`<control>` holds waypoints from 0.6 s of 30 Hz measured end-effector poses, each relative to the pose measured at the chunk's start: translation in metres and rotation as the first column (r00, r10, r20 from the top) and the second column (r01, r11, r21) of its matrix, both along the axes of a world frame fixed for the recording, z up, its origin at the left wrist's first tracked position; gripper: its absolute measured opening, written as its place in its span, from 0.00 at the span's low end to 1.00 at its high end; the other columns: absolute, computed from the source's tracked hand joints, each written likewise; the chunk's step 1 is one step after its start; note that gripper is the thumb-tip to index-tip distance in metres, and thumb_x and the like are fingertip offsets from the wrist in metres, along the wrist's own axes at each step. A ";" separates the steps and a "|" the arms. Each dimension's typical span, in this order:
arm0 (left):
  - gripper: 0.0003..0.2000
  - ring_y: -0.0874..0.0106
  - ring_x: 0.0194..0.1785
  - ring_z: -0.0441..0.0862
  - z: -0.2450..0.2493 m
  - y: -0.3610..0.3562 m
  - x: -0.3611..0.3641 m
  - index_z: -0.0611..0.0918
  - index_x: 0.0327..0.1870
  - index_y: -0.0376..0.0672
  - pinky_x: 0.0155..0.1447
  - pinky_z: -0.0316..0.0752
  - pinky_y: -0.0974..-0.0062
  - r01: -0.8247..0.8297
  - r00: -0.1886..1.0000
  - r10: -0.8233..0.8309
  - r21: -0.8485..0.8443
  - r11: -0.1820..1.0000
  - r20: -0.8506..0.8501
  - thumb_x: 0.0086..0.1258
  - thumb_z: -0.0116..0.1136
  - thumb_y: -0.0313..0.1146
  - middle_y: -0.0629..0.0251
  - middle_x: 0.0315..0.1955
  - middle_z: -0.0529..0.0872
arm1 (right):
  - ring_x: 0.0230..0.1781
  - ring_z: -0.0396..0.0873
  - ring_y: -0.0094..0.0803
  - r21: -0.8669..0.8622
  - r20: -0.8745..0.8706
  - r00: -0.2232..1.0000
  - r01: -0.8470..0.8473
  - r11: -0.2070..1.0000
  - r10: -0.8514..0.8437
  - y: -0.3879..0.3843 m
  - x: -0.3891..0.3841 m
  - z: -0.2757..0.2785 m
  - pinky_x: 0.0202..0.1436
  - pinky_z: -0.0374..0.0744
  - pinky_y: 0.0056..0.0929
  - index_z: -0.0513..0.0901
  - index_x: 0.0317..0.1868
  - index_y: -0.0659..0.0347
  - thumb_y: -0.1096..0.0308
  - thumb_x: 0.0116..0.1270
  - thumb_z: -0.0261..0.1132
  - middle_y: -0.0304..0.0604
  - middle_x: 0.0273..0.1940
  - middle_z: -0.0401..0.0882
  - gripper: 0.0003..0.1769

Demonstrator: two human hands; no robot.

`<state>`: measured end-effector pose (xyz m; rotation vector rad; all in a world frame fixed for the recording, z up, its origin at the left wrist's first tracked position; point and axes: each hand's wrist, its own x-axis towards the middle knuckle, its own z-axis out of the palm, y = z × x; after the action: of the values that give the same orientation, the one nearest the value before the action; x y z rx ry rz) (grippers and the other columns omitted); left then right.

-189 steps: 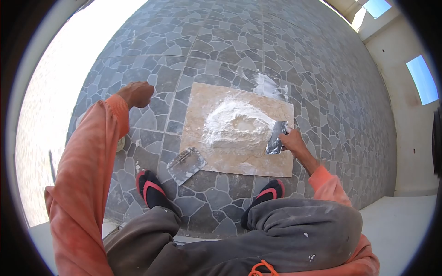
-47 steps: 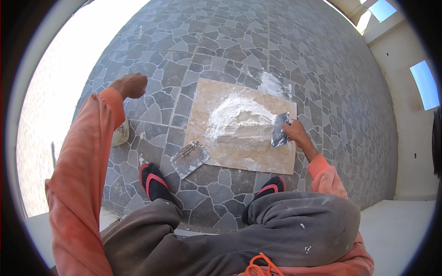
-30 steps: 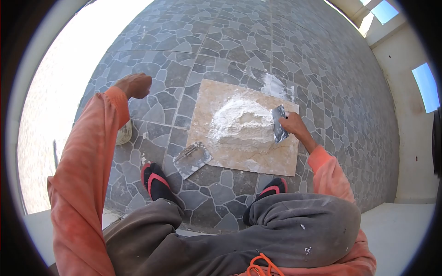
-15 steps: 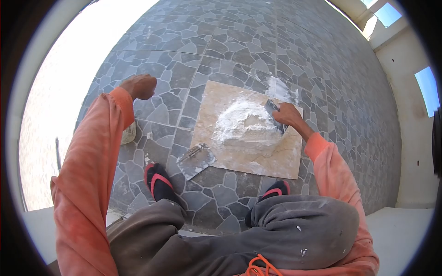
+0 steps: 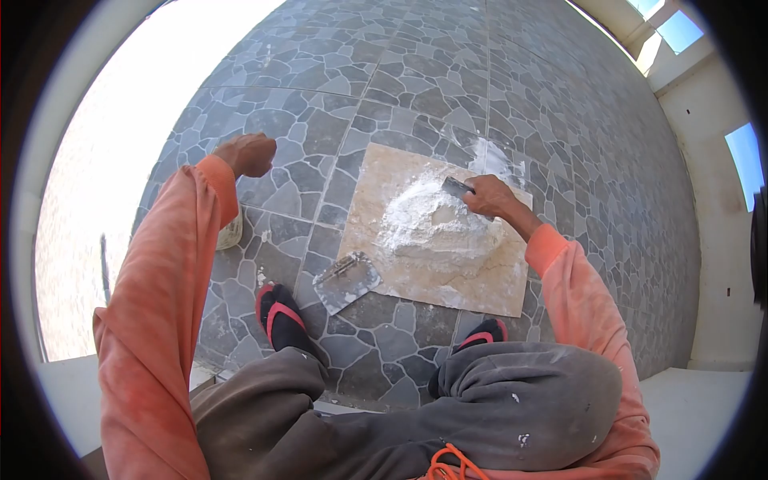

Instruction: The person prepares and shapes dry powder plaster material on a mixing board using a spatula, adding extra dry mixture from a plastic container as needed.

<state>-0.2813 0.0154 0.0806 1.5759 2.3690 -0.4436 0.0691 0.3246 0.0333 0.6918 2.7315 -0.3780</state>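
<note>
A mound of white powder lies on a beige tile set on the grey stone-pattern floor. My right hand grips a metal scraper and holds its blade at the far top of the mound. My left hand is a closed fist held out over the floor to the left, holding nothing that I can see. Both arms wear orange sleeves.
A second metal trowel lies at the beige tile's near left corner. My feet in black and red sandals stand just in front of it. A pale container peeks from under my left arm. White dust marks the floor beyond the tile.
My right hand has swung the scraper from the mound's right side up and around to its far top. My left fist has stayed out to the left.
</note>
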 end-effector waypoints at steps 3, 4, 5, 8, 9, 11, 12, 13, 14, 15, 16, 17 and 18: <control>0.09 0.51 0.36 0.85 0.001 0.000 -0.001 0.85 0.30 0.32 0.41 0.79 0.58 0.025 1.000 -0.025 -0.013 1.000 0.004 0.63 0.54 0.29 0.45 0.31 0.86 | 0.40 0.80 0.59 0.013 -0.043 0.995 -0.094 0.995 0.095 0.000 -0.002 -0.002 0.47 0.77 0.50 0.82 0.38 0.63 0.63 0.57 0.56 0.61 0.36 0.82 0.15; 0.09 0.51 0.36 0.85 0.000 0.000 -0.002 0.85 0.30 0.32 0.41 0.79 0.58 0.038 0.999 -0.038 -0.015 0.999 0.005 0.63 0.54 0.28 0.45 0.31 0.86 | 0.40 0.80 0.59 0.017 -0.044 0.991 -0.123 0.992 0.124 -0.001 -0.003 -0.002 0.47 0.77 0.50 0.82 0.37 0.63 0.64 0.57 0.56 0.61 0.36 0.82 0.14; 0.09 0.51 0.36 0.85 0.000 0.000 -0.002 0.85 0.30 0.32 0.41 0.79 0.58 0.029 1.000 -0.028 -0.013 1.000 0.006 0.63 0.54 0.28 0.45 0.31 0.86 | 0.41 0.80 0.59 0.017 -0.047 0.989 -0.138 0.990 0.139 -0.003 -0.004 -0.002 0.47 0.77 0.50 0.81 0.38 0.63 0.65 0.58 0.56 0.60 0.37 0.82 0.13; 0.08 0.52 0.39 0.85 0.002 0.002 0.001 0.85 0.32 0.34 0.44 0.80 0.59 -0.012 1.000 0.012 -0.035 0.999 0.000 0.63 0.54 0.28 0.46 0.33 0.87 | 0.43 0.79 0.58 0.034 -0.053 0.978 -0.202 0.979 0.203 -0.006 -0.006 -0.003 0.48 0.78 0.50 0.81 0.39 0.63 0.67 0.59 0.55 0.59 0.38 0.81 0.12; 0.08 0.53 0.41 0.86 0.006 0.004 0.005 0.86 0.34 0.35 0.46 0.80 0.60 -0.035 0.999 0.034 -0.062 0.997 -0.008 0.63 0.54 0.27 0.48 0.35 0.87 | 0.43 0.79 0.58 0.050 -0.052 0.970 -0.235 0.971 0.238 -0.007 -0.007 -0.005 0.49 0.78 0.50 0.81 0.40 0.63 0.67 0.59 0.55 0.59 0.39 0.81 0.12; 0.08 0.53 0.42 0.86 0.006 0.005 0.004 0.86 0.34 0.35 0.46 0.80 0.60 -0.028 1.000 0.027 -0.073 0.997 -0.013 0.63 0.54 0.27 0.48 0.35 0.87 | 0.44 0.79 0.56 0.080 -0.049 0.960 -0.271 0.959 0.276 -0.008 -0.007 -0.006 0.49 0.79 0.50 0.81 0.41 0.62 0.69 0.60 0.56 0.57 0.40 0.81 0.12; 0.09 0.52 0.39 0.86 0.002 0.004 0.000 0.85 0.32 0.34 0.44 0.80 0.59 0.000 1.000 -0.001 -0.056 0.998 -0.009 0.63 0.54 0.28 0.47 0.33 0.87 | 0.44 0.79 0.55 0.095 -0.046 0.959 -0.274 0.957 0.280 -0.010 -0.007 -0.006 0.49 0.79 0.49 0.81 0.41 0.62 0.69 0.60 0.56 0.56 0.40 0.81 0.12; 0.10 0.51 0.37 0.86 -0.002 0.003 -0.004 0.85 0.30 0.33 0.42 0.80 0.59 0.029 1.000 -0.029 -0.040 0.999 -0.005 0.64 0.54 0.29 0.45 0.31 0.86 | 0.44 0.79 0.55 0.109 -0.044 0.958 -0.278 0.954 0.284 -0.012 -0.007 -0.005 0.49 0.79 0.49 0.81 0.42 0.61 0.69 0.60 0.56 0.55 0.40 0.81 0.12; 0.09 0.52 0.39 0.86 0.002 0.004 0.000 0.85 0.32 0.34 0.43 0.80 0.59 0.009 1.000 -0.010 -0.058 0.998 -0.010 0.63 0.54 0.28 0.46 0.33 0.87 | 0.44 0.80 0.54 0.120 -0.024 0.956 -0.286 0.951 0.291 -0.016 -0.007 -0.002 0.49 0.79 0.49 0.82 0.42 0.61 0.70 0.60 0.57 0.55 0.40 0.81 0.12; 0.08 0.53 0.41 0.86 0.006 0.005 0.004 0.86 0.33 0.35 0.45 0.80 0.60 -0.010 1.000 0.009 -0.077 0.997 -0.015 0.63 0.55 0.27 0.48 0.35 0.87 | 0.45 0.80 0.53 0.130 -0.004 0.955 -0.295 0.947 0.298 -0.019 -0.008 0.002 0.50 0.79 0.48 0.82 0.43 0.60 0.70 0.60 0.57 0.54 0.40 0.81 0.12; 0.08 0.54 0.42 0.86 0.010 0.006 0.007 0.86 0.34 0.36 0.47 0.81 0.61 -0.029 0.999 0.028 -0.095 0.995 -0.021 0.62 0.55 0.27 0.49 0.37 0.88 | 0.45 0.80 0.52 0.140 0.016 0.952 -0.303 0.942 0.304 -0.022 -0.008 0.006 0.50 0.79 0.48 0.83 0.43 0.60 0.70 0.60 0.57 0.53 0.40 0.80 0.12; 0.08 0.54 0.43 0.86 0.010 0.006 0.007 0.86 0.34 0.36 0.47 0.81 0.61 -0.035 0.999 0.032 -0.097 0.995 -0.025 0.62 0.55 0.27 0.49 0.37 0.88 | 0.45 0.80 0.51 0.152 0.020 0.946 -0.321 0.935 0.322 -0.023 -0.009 0.007 0.49 0.79 0.47 0.83 0.43 0.59 0.71 0.60 0.57 0.53 0.40 0.80 0.12; 0.08 0.54 0.43 0.86 0.009 0.006 0.006 0.86 0.35 0.36 0.47 0.81 0.61 -0.040 0.999 0.037 -0.099 0.994 -0.030 0.62 0.55 0.27 0.49 0.37 0.88 | 0.45 0.79 0.50 0.164 0.025 0.940 -0.339 0.926 0.340 -0.025 -0.009 0.008 0.49 0.79 0.47 0.83 0.43 0.59 0.71 0.60 0.57 0.52 0.39 0.80 0.12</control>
<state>-0.2749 0.0216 0.0891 1.4872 2.3540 -0.5702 0.0602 0.2999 0.0416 0.2415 2.8352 -0.0711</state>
